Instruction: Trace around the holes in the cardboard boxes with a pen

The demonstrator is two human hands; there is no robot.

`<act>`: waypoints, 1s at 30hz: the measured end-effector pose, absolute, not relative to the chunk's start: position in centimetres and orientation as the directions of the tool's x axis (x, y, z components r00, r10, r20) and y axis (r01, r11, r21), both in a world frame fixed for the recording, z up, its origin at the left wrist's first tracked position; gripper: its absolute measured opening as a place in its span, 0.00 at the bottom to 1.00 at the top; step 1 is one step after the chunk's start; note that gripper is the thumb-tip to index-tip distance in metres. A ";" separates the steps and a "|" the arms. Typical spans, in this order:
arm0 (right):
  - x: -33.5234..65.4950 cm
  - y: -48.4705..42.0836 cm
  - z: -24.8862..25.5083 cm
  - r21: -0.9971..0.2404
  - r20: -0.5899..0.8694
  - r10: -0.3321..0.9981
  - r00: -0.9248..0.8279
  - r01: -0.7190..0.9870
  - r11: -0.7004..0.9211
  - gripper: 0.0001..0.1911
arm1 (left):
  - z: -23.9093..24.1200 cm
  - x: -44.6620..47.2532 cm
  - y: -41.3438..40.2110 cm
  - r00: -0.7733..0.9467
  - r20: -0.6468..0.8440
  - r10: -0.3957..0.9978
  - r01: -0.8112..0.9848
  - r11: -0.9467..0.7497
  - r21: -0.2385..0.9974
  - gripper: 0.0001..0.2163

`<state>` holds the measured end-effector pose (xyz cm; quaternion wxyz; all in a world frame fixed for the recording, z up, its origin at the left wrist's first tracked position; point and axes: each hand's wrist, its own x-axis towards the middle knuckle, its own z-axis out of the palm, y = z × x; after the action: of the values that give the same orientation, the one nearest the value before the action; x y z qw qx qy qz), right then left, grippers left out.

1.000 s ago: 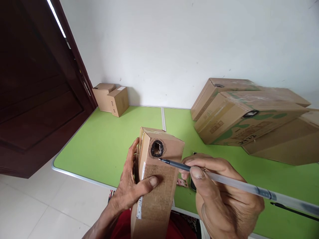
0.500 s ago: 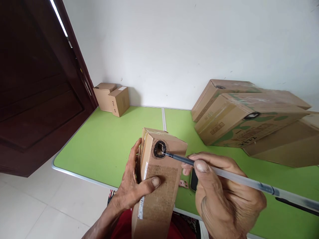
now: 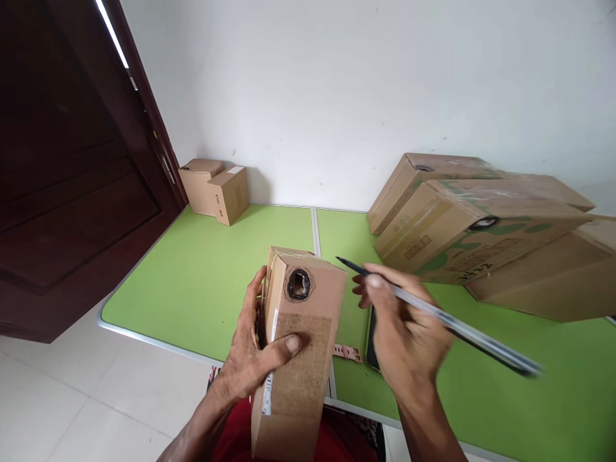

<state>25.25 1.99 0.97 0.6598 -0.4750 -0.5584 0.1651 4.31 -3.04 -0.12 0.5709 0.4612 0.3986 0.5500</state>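
Left hand (image 3: 250, 362) grips brown box (image 3: 298, 346); black-ringed hole (image 3: 299, 284) on top.

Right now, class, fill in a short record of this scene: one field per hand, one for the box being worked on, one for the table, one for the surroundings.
Left hand: left hand grips the small cardboard box, thumb across its front.
Right hand: right hand holds a pen, its tip in the air, clear of the box.
Box: round hole ringed in black ink near its top.
Table: green table; a dark phone lies partly behind the right hand.
Surroundings: large cardboard boxes at right, two small boxes by the white wall, dark door at left.
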 end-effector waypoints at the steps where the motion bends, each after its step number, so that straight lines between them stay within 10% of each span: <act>1: 25.8 2.8 -0.1 -0.772 0.600 0.765 0.234 0.420 0.477 0.11 | -0.2 4.3 -3.0 0.074 0.058 0.996 -0.251 -0.038 0.967 0.55; 6: 27.7 4.9 -5.3 -0.490 0.505 0.837 -0.210 0.728 0.479 0.20 | -0.1 4.3 -2.9 0.081 0.032 0.996 -0.218 -0.013 0.976 0.56; 17: 28.5 6.1 -10.3 -0.243 0.187 0.932 -0.310 0.905 0.350 0.21 | -0.3 4.7 -2.9 0.098 0.041 0.994 -0.236 -0.017 0.972 0.55; 30: 28.4 5.8 -8.9 -0.445 0.204 0.946 -0.250 0.837 0.317 0.19 | 0.1 4.7 -2.8 0.110 0.044 0.993 -0.237 -0.017 0.971 0.56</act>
<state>28.41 5.82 -8.85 0.2209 -0.5710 -0.7810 0.1234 4.70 -2.77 0.13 0.5759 0.4726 0.3997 0.5341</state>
